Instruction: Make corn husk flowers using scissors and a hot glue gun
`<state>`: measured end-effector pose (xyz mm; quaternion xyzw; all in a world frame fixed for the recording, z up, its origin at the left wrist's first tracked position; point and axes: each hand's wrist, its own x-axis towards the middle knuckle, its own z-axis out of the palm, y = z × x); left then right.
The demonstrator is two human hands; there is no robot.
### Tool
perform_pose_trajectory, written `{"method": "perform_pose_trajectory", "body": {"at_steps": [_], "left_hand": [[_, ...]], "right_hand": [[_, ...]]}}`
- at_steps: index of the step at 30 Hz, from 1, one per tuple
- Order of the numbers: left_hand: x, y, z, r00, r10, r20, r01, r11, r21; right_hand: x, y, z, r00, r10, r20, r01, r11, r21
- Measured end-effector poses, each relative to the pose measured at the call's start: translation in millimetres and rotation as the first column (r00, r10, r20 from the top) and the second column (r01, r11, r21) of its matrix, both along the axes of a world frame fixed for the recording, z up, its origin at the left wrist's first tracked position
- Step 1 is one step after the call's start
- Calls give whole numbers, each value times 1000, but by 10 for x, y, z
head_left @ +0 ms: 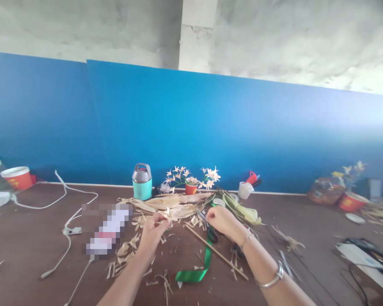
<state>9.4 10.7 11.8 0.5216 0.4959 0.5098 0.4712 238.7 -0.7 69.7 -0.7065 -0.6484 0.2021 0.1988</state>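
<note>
Husk strip (pixel 169 214) pinched in left hand (pixel 153 233) fingertips, above husk pile (pixel 174 203) on table (pixel 28 255). Right hand (pixel 221 221) curled shut over green ribbon (pixel 207 255); contents I cannot tell. Step reads as shaping; brittle strip calls for gentle 2-handed hold.

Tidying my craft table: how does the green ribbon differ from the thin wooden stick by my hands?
The green ribbon is flat, glossy and limp, folding over at its near end; the wooden stick is thin, pale and straight. The ribbon runs toward the viewer, while the stick slants down to the right. Both lie on the brown table, crossing near the right hand.
</note>
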Motion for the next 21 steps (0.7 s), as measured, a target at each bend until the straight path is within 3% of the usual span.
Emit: {"method": "perform_pose_trajectory", "body": {"at_steps": [5, 10, 14, 21], "left_hand": [[16, 10, -20, 960, -31, 277, 32, 999, 3], [14, 46, -80, 880, -35, 474, 101, 988, -115], [8, 42, -77, 853, -8, 522, 99, 984, -147], [1, 65, -109, 850, -21, 527, 112, 983, -142]], "right_hand": [[-79, -77, -281, 959, -83, 273, 103, 993, -62], [-142, -28, -433, 937, -133, 324, 161, 985, -60], [-84, 20, -437, 969, -129, 212, 139, 990, -29], [3, -13, -383, 978, -49, -200, 30, 995, -96]]}}
